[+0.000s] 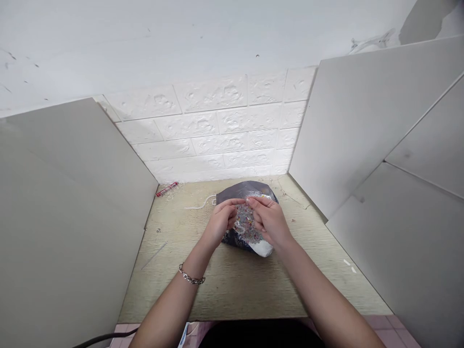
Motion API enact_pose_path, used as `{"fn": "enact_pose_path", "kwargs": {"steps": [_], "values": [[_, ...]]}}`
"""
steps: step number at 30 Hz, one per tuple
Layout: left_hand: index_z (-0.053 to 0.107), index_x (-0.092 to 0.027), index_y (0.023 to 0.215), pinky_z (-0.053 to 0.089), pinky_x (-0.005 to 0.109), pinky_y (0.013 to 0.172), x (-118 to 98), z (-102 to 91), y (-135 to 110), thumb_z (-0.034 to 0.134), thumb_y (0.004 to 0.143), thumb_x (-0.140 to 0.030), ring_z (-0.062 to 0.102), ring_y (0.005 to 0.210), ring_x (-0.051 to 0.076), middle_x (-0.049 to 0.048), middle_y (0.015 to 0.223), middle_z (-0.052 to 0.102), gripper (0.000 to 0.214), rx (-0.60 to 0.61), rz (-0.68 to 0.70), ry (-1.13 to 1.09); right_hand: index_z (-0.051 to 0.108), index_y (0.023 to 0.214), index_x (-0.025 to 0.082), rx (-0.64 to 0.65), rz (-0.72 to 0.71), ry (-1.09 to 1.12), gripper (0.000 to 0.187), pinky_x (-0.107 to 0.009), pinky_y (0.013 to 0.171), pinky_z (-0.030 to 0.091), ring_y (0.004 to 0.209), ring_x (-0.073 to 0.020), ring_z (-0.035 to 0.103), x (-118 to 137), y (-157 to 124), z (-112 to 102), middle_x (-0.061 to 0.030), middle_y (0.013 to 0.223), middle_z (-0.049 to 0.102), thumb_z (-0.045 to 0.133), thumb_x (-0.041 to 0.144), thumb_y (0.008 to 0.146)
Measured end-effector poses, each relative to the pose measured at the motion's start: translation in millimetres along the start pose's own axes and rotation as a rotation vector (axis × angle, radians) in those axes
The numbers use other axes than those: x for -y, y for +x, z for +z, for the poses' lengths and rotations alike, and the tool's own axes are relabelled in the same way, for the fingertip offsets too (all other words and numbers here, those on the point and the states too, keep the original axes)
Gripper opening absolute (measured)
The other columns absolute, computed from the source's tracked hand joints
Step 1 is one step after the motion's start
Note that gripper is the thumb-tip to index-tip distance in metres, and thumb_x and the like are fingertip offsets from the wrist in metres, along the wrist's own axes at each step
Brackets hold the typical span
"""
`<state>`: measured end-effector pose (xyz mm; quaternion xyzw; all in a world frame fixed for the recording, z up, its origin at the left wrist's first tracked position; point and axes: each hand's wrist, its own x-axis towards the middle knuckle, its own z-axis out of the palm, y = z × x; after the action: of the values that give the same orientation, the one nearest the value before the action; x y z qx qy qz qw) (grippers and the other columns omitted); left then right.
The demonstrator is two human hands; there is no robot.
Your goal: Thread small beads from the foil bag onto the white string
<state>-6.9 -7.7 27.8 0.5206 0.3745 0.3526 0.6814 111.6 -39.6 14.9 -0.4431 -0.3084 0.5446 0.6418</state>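
**Both hands working at the beaded piece over the dark bag**

I am holding my two hands close together above the middle of the bench point(232, 290). My left hand point(221, 220) is pinching one side of a small glittering beaded piece point(245, 223), and my right hand point(270, 220) is pinching the other side. The fingers point(235, 202) of both hands are curled in and closing on this piece, and the fingertips are almost meeting at its top edge. The beads are showing many colours, but they are too small for me to tell them one by one.

Just under my hands a dark shiny bag point(250, 189) is lying on the bench, and a white part is sticking out below my right hand. I am wearing a silver chain bracelet point(191, 277) on my left wrist.

To the left of the bag a thin pale string point(199, 205) is lying on the wood. Farther left, near the back wall, a small red tube point(167, 189) is lying. Grey boards point(72, 217) are standing on both sides of the bench, and a white brick-pattern wall point(217, 130) is behind it.
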Motion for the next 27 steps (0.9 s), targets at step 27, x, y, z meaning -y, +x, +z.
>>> {"fn": "enact_pose_path", "kwargs": {"steps": [27], "values": [[0.055, -0.016, 0.085, 0.042, 0.020, 0.063, 12.2, 6.8, -4.8, 0.043, 0.078, -0.030, 0.054, 0.069, 0.010, 0.0017, 0.078, 0.061, 0.019, -0.231, 0.441, 0.619, 0.035, 0.061, 0.017, 0.081, 0.397, 0.630, 0.029, -0.009, 0.023, 0.008, 0.031, 0.0008, 0.011, -6.1, 4.8, 2.1, 0.0120, 0.041, 0.020, 0.064, 0.016, 0.061]]}}
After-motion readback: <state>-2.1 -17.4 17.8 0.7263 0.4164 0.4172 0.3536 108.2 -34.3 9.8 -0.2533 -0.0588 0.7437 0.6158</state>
